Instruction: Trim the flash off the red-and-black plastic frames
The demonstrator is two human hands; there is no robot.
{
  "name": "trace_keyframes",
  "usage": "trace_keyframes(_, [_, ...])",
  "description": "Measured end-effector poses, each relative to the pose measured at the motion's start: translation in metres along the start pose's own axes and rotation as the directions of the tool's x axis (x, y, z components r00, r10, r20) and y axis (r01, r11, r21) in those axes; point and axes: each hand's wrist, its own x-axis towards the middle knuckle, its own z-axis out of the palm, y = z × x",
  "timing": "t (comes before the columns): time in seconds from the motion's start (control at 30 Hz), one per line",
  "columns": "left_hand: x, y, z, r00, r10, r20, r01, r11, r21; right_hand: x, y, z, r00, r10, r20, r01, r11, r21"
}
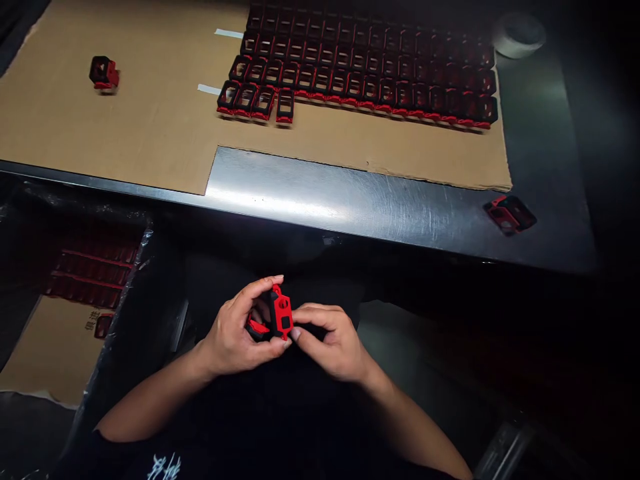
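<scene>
My left hand (235,330) is closed around a red and black plastic frame (283,315), thumb at its lower end and a finger at its upper end. The frame's red face, with a round hole and a dark square, is turned to the right. Behind it, within the same palm, sits a second red and black piece (257,328), partly hidden by the fingers. My right hand (330,340) is at the frame's right edge, thumb and forefinger pinched close to it. Whether these fingertips grip anything small is hidden.
Rows of similar red and black frames (350,83) stand on cardboard (150,133) over a metal table (320,193). One lone frame (104,73) stands left, another (510,215) lies right. A tape roll (519,35) is at the back. A plastic-lined box (113,340) holds more frames, lower left.
</scene>
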Motion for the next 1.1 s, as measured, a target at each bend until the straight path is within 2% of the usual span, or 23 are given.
trace_keyframes(0.07, [-0.001, 0.000, 0.002, 0.999, 0.031, -0.016, -0.030, 0.998, 0.051, 0.000, -0.002, -0.004, 0.996, 0.067, -0.053, -0.062, 0.994, 0.091])
trace_keyframes(0.17, [-0.001, -0.003, 0.005, 0.990, 0.140, -0.021, -0.135, 0.977, 0.164, 0.001, -0.006, -0.002, 0.986, 0.110, -0.123, -0.089, 0.982, 0.168])
trace_keyframes(0.27, [-0.001, -0.008, 0.009, 0.968, 0.250, -0.009, -0.240, 0.938, 0.252, 0.004, -0.012, 0.008, 0.977, 0.084, -0.197, -0.075, 0.996, 0.051])
trace_keyframes(0.4, [0.000, -0.016, 0.010, 0.940, 0.341, -0.023, -0.316, 0.894, 0.316, 0.008, -0.015, 0.017, 0.963, -0.020, -0.268, -0.012, 0.993, -0.120])
trace_keyframes(0.53, [-0.002, -0.026, 0.011, 0.906, 0.422, -0.033, -0.383, 0.849, 0.365, 0.007, -0.012, 0.016, 0.965, -0.051, -0.258, 0.019, 0.992, -0.125])
trace_keyframes(0.73, [-0.001, -0.032, 0.010, 0.892, 0.452, 0.006, -0.431, 0.847, 0.312, 0.004, -0.005, 0.009, 0.974, -0.025, -0.226, 0.035, 0.999, 0.040])
trace_keyframes(0.87, [0.001, -0.028, 0.008, 0.880, 0.473, 0.039, -0.462, 0.835, 0.299, 0.002, 0.001, 0.006, 0.983, 0.061, -0.172, -0.022, 0.975, 0.221])
trace_keyframes(1.0, [0.001, -0.023, 0.007, 0.878, 0.475, 0.067, -0.475, 0.843, 0.252, -0.001, 0.010, 0.005, 0.980, 0.197, -0.023, -0.156, 0.836, 0.527])
trace_keyframes(1.1, [0.002, -0.018, 0.006, 0.888, 0.454, 0.071, -0.459, 0.870, 0.180, 0.000, 0.017, 0.007, 0.965, 0.253, 0.072, -0.236, 0.710, 0.663])
